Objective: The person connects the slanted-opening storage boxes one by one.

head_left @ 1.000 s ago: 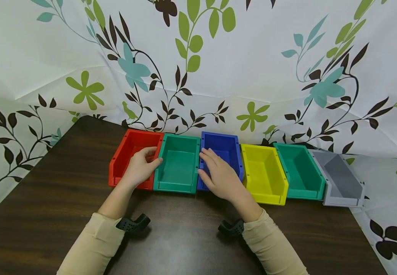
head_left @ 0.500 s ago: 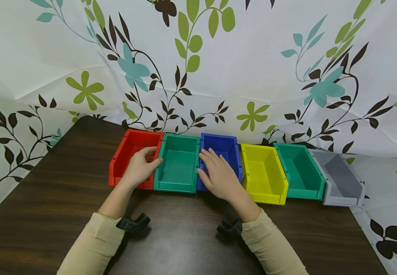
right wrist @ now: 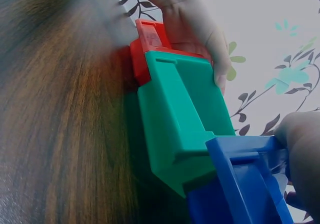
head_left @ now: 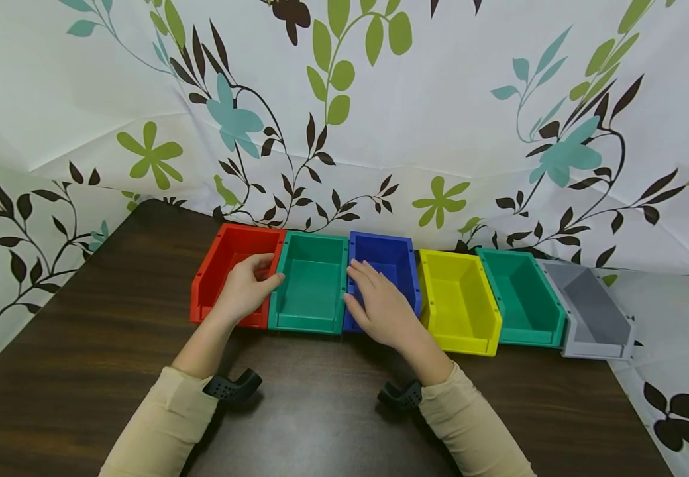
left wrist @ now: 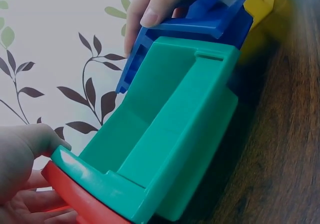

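Note:
My left hand [head_left: 242,289] pinches the adjoining walls of the red storage bin [head_left: 201,285] and the green storage bin [head_left: 309,285]. Its thumb lies on the green rim, and in the left wrist view its fingers [left wrist: 42,199] are on the red side. The fingers of my right hand [head_left: 383,308], fairly straight, rest over the left rim of the blue storage bin [head_left: 380,246]. In the left wrist view their tips reach across the blue rim. The blue bin stands against the green one. Part of the blue bin is hidden under the hand.
To the right, the row continues with a yellow bin [head_left: 458,298], a second green bin [head_left: 523,298] and a grey bin [head_left: 597,311]. All stand on a dark wooden table [head_left: 320,411]. Behind hangs a white cloth [head_left: 452,112] with leaf prints.
The blue bin has slid slightly toward me, level with the green bin, with my right hand on it. My left hand stays in place.

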Available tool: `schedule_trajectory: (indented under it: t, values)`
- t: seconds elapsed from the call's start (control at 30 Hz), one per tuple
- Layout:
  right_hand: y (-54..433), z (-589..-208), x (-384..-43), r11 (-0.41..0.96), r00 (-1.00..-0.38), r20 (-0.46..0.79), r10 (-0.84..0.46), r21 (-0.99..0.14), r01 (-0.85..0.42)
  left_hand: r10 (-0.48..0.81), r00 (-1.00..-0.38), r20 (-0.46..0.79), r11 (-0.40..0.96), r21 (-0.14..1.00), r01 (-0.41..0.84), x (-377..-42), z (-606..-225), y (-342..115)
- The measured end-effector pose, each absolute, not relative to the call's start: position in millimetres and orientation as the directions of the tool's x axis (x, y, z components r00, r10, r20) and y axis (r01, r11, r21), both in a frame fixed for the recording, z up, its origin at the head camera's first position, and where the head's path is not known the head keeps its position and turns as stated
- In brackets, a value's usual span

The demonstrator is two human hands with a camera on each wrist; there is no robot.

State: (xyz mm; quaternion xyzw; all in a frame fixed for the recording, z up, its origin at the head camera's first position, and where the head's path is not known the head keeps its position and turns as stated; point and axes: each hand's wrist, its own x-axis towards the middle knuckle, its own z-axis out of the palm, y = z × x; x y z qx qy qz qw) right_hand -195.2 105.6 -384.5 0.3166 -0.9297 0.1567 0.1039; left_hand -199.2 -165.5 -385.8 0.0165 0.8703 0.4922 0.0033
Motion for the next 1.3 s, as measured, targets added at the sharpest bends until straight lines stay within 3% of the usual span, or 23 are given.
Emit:
schedule_trajectory:
  t: [1.3]
  values:
    - [103.8,-381.9,-190.6,0.754,-0.796,0.299,-0.525,-0.269,-0.599,0.031,-1.000,-0.002,0.505,0.863,0.013,-201.0,-388.4,-166.4]
